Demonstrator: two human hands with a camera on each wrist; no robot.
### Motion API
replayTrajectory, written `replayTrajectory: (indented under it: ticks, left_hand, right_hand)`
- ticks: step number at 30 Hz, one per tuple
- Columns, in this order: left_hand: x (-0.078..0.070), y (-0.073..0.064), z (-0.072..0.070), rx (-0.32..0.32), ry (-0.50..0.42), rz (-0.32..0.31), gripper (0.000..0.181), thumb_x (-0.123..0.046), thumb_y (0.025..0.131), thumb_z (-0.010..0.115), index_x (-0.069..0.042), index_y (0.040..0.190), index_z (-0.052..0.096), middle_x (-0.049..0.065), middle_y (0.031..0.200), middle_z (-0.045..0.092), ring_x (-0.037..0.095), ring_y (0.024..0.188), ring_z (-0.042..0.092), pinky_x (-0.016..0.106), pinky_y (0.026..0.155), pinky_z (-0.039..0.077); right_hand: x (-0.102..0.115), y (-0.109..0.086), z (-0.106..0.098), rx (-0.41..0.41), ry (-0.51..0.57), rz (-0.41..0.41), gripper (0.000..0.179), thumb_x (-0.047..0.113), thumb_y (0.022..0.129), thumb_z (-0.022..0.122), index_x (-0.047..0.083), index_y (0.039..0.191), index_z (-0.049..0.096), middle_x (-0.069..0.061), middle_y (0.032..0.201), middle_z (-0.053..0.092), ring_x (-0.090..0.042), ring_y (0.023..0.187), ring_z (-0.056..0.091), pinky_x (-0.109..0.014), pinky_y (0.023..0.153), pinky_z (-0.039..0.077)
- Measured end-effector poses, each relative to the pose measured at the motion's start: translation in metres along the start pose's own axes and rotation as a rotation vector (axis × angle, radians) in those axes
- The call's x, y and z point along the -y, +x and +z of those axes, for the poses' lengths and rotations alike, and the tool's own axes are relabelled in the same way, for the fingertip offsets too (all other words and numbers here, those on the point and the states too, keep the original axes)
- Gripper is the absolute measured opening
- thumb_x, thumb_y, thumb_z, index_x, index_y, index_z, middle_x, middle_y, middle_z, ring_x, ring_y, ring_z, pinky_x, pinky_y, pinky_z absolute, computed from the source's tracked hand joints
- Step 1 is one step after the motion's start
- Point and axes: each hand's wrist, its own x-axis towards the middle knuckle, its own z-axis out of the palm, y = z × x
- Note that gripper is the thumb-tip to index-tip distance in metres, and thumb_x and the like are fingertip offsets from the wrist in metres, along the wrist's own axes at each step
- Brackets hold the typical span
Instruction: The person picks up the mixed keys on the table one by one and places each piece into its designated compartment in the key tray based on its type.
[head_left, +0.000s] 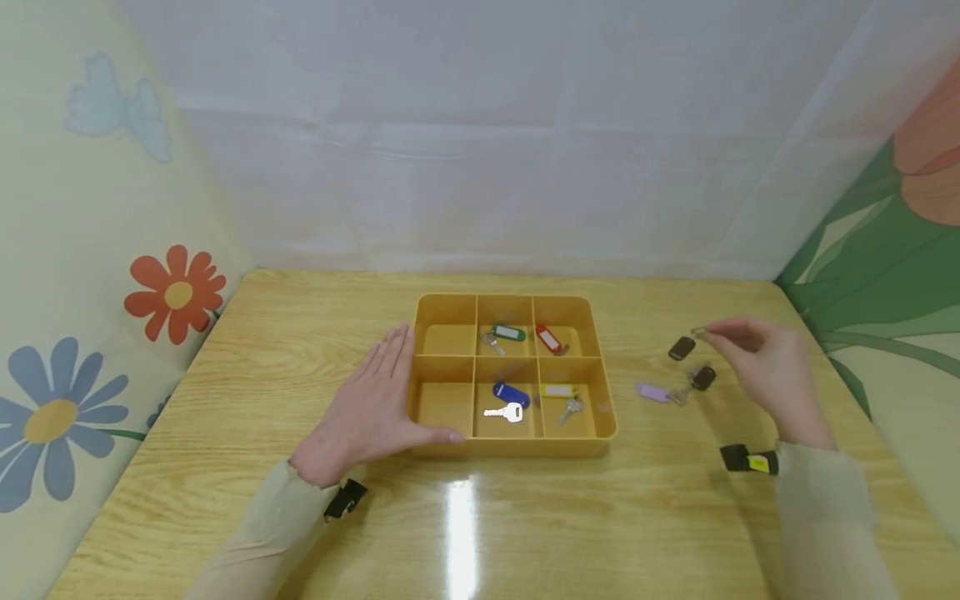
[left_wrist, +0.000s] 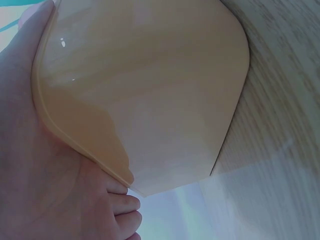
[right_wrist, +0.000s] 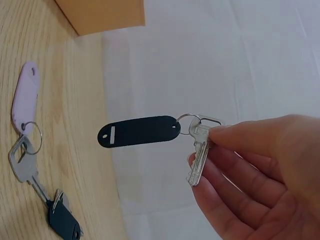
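Note:
My right hand [head_left: 765, 367] pinches a silver key [right_wrist: 200, 145] between thumb and fingers, raised over the table right of the tray. From the key's ring hangs a black key tag [right_wrist: 140, 131]. My left hand [head_left: 367, 408] lies against the left side of a yellow six-compartment tray [head_left: 517, 447], fingers straight along the side and thumb across the front rim. Inside the tray, separate compartments hold keys with a green tag [head_left: 508, 332], a red tag [head_left: 548, 338], a blue tag [head_left: 512, 394] and a yellow tag [head_left: 558, 390]. Both left compartments hold no keys.
Below the right hand, a lilac key tag [head_left: 652, 392] with its key lies on the wooden table [head_left: 315, 333], close beside another black tag [head_left: 703, 378]. A white cloth [head_left: 480, 167] hangs behind the table, and flower-printed panels stand at both sides.

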Motion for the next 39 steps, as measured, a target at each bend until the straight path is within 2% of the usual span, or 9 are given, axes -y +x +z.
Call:
replayTrajectory:
  ticks: [10, 19, 26, 33, 39]
  left_hand:
    - [0.0, 0.0, 0.002, 0.005, 0.002, -0.01, 0.148, -0.1, 0.066, 0.047, 0.0, 0.159, -0.009, 0.02, 0.167, -0.005, 0.036, 0.154, 0.002, 0.047, 0.124, 0.008]
    - [0.0, 0.0, 0.002, 0.005, -0.004, -0.011, 0.147, -0.099, 0.066, 0.048, 0.0, 0.159, -0.009, 0.02, 0.167, -0.006, 0.036, 0.154, 0.002, 0.047, 0.124, 0.008]
    - [0.0, -0.001, 0.003, 0.001, -0.002, -0.011, 0.147, -0.1, 0.066, 0.047, -0.001, 0.159, -0.01, 0.02, 0.167, -0.006, 0.036, 0.154, 0.002, 0.046, 0.124, 0.008]
    - [0.0, 0.0, 0.001, 0.007, -0.005, -0.01, 0.147, -0.1, 0.066, 0.047, 0.0, 0.159, -0.009, 0.02, 0.167, -0.006, 0.036, 0.154, 0.002, 0.047, 0.124, 0.007]
    - [0.0, -0.001, 0.001, 0.016, 0.0, -0.014, 0.147, -0.1, 0.067, 0.046, 0.0, 0.159, -0.01, 0.019, 0.166, -0.008, 0.032, 0.153, -0.004, 0.045, 0.124, 0.005]
  right_hand:
    - [0.014, -0.001, 0.005, -0.029, 0.017, -0.023, 0.03, 0.032, 0.099, 0.07, 0.006, 0.113, 0.075, -0.013, 0.108, 0.075, 0.011, 0.084, 0.059, -0.005, 0.073, 0.046]
    - [0.026, 0.001, 0.01, -0.021, 0.069, -0.046, 0.029, 0.031, 0.099, 0.071, 0.006, 0.113, 0.075, -0.012, 0.108, 0.074, 0.005, 0.086, 0.062, -0.007, 0.074, 0.049]
    - [0.034, 0.005, 0.014, -0.014, 0.086, -0.037, 0.031, 0.036, 0.098, 0.07, 0.01, 0.113, 0.075, -0.008, 0.108, 0.074, 0.0, 0.088, 0.064, -0.009, 0.075, 0.05]
    - [0.043, 0.009, 0.018, -0.021, 0.113, -0.068, 0.029, 0.033, 0.098, 0.072, 0.009, 0.113, 0.075, -0.008, 0.107, 0.074, -0.005, 0.089, 0.066, -0.011, 0.076, 0.051]
    - [0.051, 0.012, 0.021, -0.013, 0.114, -0.069, 0.027, 0.031, 0.098, 0.072, 0.009, 0.114, 0.074, -0.007, 0.108, 0.074, -0.007, 0.091, 0.066, -0.011, 0.079, 0.052]
